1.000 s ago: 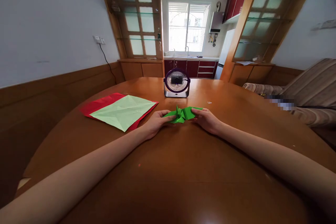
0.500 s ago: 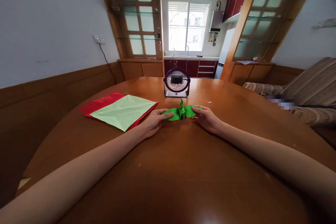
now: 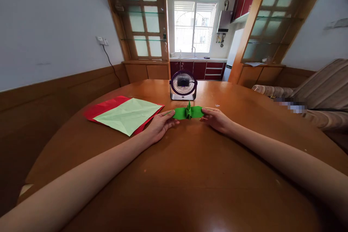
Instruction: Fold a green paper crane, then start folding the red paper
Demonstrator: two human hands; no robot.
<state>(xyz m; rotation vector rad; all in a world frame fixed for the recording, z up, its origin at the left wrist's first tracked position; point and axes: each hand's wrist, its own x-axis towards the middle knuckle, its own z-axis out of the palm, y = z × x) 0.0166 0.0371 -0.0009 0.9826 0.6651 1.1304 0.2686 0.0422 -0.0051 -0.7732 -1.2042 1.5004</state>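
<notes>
Surface: a broad round wooden surface (image 3: 190, 174) fills the lower frame, both bare forearms reaching across it toward 12 o'clock.
Paper sheets: a pale green sheet (image 3: 127, 115) lies flat on a red sheet (image 3: 102, 108) at about 10 o'clock from the hands, near the left hand but apart from it.
Fan: a small purple desk fan (image 3: 183, 85) stands upright at 12 o'clock, just beyond the folded piece and apart from it.
Left hand: the left hand (image 3: 159, 126) pinches the 9 o'clock end of the green paper model (image 3: 188, 112), thumb on top, fingers tucked beneath; the grip is closed on that wing tip.
Right hand: the right hand (image 3: 217, 119) clamps the 3 o'clock end in the same manner, fingertips together on the paper.
Green paper model: a folded bright green figure, seemingly a crane, is held between the two hands just above the surface, at centre frame in front of the fan.
Key relation: the model's long axis runs 9 to 3 o'clock, straight from one grip to the other, with a small peak standing up at its middle; each hand holds one end, so neither is nearer, and the span looks drawn flat and taut between them.
</notes>
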